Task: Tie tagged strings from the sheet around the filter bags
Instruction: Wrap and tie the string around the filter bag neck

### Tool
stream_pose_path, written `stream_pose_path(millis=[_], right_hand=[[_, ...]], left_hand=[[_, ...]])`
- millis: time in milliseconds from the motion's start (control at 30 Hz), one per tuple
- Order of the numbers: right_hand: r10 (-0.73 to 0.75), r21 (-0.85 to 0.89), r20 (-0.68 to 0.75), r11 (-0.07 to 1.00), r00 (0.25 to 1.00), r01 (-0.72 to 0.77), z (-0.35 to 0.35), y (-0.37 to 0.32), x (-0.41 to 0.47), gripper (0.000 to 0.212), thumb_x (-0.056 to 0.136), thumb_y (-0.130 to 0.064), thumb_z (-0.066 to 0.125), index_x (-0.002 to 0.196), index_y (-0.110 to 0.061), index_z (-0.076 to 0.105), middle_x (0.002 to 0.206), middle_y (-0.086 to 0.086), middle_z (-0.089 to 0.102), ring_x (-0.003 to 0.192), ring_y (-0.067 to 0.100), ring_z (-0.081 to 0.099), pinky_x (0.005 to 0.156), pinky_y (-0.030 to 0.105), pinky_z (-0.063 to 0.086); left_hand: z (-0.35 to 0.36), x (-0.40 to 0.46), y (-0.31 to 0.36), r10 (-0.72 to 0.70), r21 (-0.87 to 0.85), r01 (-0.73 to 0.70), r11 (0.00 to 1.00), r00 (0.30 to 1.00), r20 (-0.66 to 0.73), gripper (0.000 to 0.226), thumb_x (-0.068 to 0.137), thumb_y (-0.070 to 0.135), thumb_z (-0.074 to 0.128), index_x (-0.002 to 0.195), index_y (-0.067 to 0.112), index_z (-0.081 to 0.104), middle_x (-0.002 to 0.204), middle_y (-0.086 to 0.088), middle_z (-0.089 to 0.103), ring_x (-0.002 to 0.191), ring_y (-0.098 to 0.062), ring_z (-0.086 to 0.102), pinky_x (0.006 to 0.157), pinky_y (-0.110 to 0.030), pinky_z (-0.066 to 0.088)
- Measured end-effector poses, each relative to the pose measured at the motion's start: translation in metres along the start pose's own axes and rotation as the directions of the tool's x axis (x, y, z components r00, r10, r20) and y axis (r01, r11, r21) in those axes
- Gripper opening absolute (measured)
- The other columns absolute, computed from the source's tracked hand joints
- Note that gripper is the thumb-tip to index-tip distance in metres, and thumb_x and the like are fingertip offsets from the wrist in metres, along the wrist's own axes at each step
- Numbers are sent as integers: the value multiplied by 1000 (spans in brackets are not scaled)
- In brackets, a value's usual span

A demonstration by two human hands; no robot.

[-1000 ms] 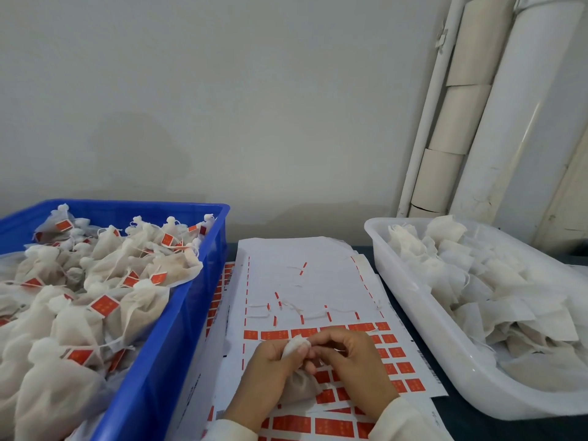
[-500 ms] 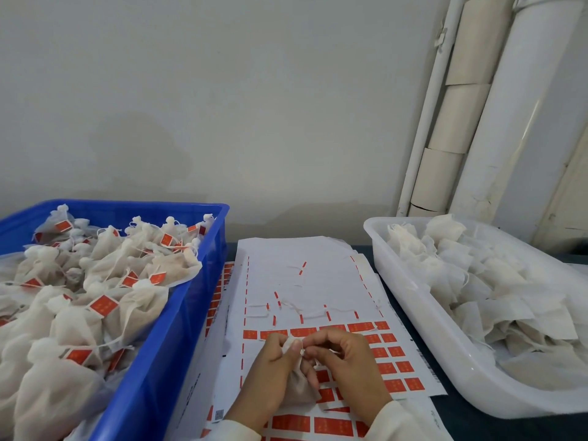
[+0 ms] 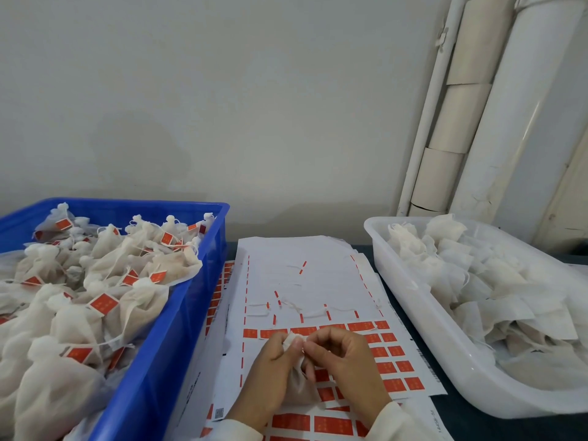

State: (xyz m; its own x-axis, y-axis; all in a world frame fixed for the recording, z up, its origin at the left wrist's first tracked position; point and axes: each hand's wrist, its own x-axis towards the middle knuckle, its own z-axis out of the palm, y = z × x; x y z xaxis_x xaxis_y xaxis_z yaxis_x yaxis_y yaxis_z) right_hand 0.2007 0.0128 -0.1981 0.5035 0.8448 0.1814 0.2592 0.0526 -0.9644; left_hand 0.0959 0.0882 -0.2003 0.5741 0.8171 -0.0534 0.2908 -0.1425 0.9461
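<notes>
A white filter bag [image 3: 299,386] sits between my hands over the tag sheet [image 3: 305,281]. My left hand [image 3: 267,377] grips the bag's gathered neck, whose white tip sticks up above my thumb. My right hand [image 3: 346,364] pinches at that neck with thumb and forefinger; a thin string there is too fine to make out. The sheet carries rows of orange tags [image 3: 394,367] at its near end and loose white strings [image 3: 315,311] across its middle.
A blue crate [image 3: 178,313] at the left is full of tied bags with orange tags. A white tub [image 3: 423,319] at the right holds untied filter bags. White pipes [image 3: 477,122] stand against the wall behind it.
Both hands have shifted slightly away from me over the sheet while working at the bag's neck. The fingers have changed position a little; the bag stays between them.
</notes>
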Motion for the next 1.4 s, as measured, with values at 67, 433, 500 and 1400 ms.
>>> stream_pose_path(millis=[67,433,500,1400], right_hand=[[4,8,5,1000,1000,-4,0,0,0,9,84,-14,66,76,-13,70,63,0,67,65,16,63,73,27,56],[10,-34,-78,999,997,-12,0,1,1,10,83,-12,66,77,-19,68,74,-6,70,75,9,66,72,16,52],[21,-11,-79,1000,997,-22,-1,1,1,8,82,-11,67,77,-17,69,74,-4,71,74,11,66,71,17,53],[-81,-98,-71,992,994,74,2,0,-2,4,80,-12,71,77,-15,70,75,-3,70,76,12,67,71,18,54]], left_hand=[[0,-1,1,3,-26,-3,1000,1000,-6,13,97,36,37,90,34,48,90,15,55,80,0,53,54,-5,35],[-3,-6,12,9,-169,-24,985,996,-88,11,88,28,57,78,28,62,80,13,63,77,-2,55,58,-9,35],[-4,-6,11,8,-167,-24,986,995,-95,9,87,29,58,81,27,64,82,12,65,79,-4,56,59,-10,37],[0,-4,3,118,26,-115,993,980,-162,16,91,33,51,81,27,61,80,13,61,77,-3,57,57,-6,36]])
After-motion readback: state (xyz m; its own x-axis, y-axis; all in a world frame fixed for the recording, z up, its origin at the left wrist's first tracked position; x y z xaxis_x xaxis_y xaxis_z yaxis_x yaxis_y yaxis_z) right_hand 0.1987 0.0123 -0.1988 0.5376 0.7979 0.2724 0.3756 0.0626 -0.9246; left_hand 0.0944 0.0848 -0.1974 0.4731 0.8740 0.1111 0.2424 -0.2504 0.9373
